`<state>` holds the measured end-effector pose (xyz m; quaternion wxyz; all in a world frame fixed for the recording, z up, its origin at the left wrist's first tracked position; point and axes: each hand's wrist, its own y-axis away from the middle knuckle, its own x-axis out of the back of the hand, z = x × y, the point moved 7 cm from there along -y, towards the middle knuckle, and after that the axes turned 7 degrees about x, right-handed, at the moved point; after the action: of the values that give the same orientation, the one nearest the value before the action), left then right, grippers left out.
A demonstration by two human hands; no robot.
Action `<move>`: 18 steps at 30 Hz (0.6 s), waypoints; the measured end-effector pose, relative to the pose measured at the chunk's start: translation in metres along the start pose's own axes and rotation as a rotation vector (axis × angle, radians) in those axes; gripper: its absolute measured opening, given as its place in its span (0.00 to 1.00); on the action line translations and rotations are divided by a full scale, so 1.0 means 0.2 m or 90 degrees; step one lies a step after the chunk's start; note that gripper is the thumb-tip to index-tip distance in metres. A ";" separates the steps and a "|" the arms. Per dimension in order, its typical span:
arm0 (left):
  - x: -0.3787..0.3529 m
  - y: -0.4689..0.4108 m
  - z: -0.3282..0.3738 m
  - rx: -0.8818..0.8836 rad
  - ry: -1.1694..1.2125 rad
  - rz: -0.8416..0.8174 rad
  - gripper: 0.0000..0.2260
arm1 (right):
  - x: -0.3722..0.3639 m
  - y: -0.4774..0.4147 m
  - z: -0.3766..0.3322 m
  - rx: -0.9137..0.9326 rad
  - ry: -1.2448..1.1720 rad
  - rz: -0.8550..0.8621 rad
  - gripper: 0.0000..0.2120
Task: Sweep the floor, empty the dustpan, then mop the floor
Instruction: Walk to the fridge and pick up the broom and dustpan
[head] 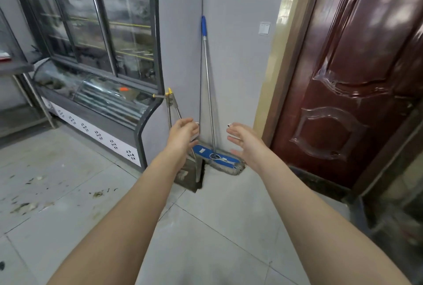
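Note:
A flat mop (209, 83) with a metal pole and blue grip leans upright against the grey wall; its blue head (217, 157) lies on the floor. Left of it stands a metal dustpan (186, 176) with a long handle topped in yellow (169, 96). My left hand (183, 137) reaches out in front of the dustpan handle, fingers relaxed, holding nothing. My right hand (246, 141) is stretched out just right of the mop pole, fingers straight and empty. Both hands are apart from the tools. Scattered dirt (98, 194) lies on the grey floor tiles at the left.
A glass-fronted display cabinet (100, 101) stands at the left against the wall. A dark red door (357, 78) is at the right, with a light switch (264, 28) on the wall beside it. Grey tiled floor (217, 239) lies below my arms.

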<state>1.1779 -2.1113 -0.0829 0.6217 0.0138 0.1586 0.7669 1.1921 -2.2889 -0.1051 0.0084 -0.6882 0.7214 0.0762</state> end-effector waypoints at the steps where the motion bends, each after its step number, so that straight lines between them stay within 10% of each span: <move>1: -0.01 -0.05 0.01 0.000 -0.003 0.004 0.14 | 0.00 -0.06 -0.01 0.006 -0.011 0.005 0.14; 18: -0.32 -1.17 0.05 0.005 0.017 0.141 0.14 | -0.05 -1.38 -0.01 0.002 0.060 -0.132 0.21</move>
<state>1.4162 -2.1286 -0.1222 0.5311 0.0235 0.1678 0.8302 1.4679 -2.2902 -0.1294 -0.0164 -0.7619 0.6462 0.0413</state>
